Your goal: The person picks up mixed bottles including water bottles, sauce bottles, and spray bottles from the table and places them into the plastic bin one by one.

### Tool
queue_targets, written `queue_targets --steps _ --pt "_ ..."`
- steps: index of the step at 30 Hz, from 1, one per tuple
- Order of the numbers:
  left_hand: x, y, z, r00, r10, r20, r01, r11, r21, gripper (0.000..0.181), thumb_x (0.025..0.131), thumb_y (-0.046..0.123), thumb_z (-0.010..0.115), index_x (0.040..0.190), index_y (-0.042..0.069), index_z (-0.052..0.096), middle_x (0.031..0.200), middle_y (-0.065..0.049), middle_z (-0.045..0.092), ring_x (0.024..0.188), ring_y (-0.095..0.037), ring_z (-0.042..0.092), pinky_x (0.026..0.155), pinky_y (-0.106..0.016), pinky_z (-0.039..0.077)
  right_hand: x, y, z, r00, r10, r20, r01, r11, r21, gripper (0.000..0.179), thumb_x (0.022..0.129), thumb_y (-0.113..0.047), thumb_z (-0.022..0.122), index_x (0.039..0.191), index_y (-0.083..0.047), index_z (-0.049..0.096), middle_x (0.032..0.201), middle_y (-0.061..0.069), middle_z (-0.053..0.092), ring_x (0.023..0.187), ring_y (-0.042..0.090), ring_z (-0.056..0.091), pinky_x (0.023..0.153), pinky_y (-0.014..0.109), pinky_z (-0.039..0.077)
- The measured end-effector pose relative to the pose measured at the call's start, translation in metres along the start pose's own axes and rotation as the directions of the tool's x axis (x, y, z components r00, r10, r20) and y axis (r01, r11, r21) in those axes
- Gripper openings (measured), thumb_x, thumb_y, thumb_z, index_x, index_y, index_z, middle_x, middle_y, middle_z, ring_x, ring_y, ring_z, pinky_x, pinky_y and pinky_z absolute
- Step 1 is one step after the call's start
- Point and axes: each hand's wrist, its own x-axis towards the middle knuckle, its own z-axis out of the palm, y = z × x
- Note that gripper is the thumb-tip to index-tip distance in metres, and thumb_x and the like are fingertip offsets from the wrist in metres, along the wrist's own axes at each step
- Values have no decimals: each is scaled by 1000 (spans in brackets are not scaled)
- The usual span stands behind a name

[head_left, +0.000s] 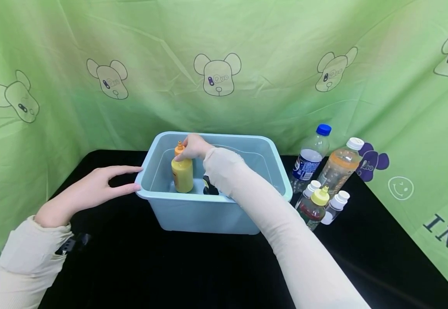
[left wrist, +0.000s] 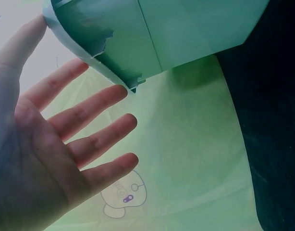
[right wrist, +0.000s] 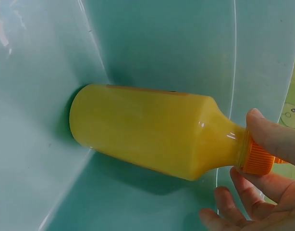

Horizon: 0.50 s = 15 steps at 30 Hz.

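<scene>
Yellow bottle [right wrist: 142, 132]: smooth, glossy plastic, cylindrical body, sloping shoulders; ribbed orange cap [right wrist: 258, 159] with narrow nozzle. Location: upright inside the tub, towards its left end.

Right hand [head_left: 194, 147]: thumb and finger pinch the orange cap.

Left hand [head_left: 92, 189]: fingers spread wide and straight, thumb and index fingertips touching the tub's left rim.

Tub [head_left: 208, 216]: pale blue plastic, rectangular, rounded corners, rolled lip; on a table [head_left: 169, 274] covered in matt black.

Beside the tub, right: clear bottle with blue cap [head_left: 324, 130]; clear bottle with orange band [head_left: 341, 163]; yellow-capped bottle [head_left: 312, 210], dark red within; two small white-capped bottles.

Backdrop [head_left: 270, 111]: creased green fabric, printed bear heads.

Obscured: part of the tub's interior, behind the right sleeve; a black item below that wrist, hard to make out; lower parts of the rear bottles; print on the yellow bottle, illegible.
</scene>
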Motion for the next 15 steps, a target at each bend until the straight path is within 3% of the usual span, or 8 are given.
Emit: queue_targets --steps 4,11,15 --pt "0 0 0 1000 -5 2 5 1000 2 50 89 41 61 133 19 53 132 -9 57 127 -31 48 100 -52 41 7 4 3 1000 -8 -1 8 1000 0 27 74 -21 79 86 0 67 83 6 60 73 15 50 71 26 49" --pt "0 -1 0 1000 -7 7 7 1000 3 50 89 42 60 132 20 53 132 -9 57 127 -31 48 99 -52 41 -6 -2 1 999 33 15 -33 999 3 46 78 -21 76 114 3 61 114 11 61 91 15 53 85 25 48" --pt "0 -2 0 1000 -6 7 6 1000 0 49 89 42 61 132 20 53 132 -9 57 127 -31 48 99 -52 41 -10 -4 0 999 34 24 -35 999 6 50 79 -22 75 118 3 59 118 13 60 92 15 52 86 27 48"
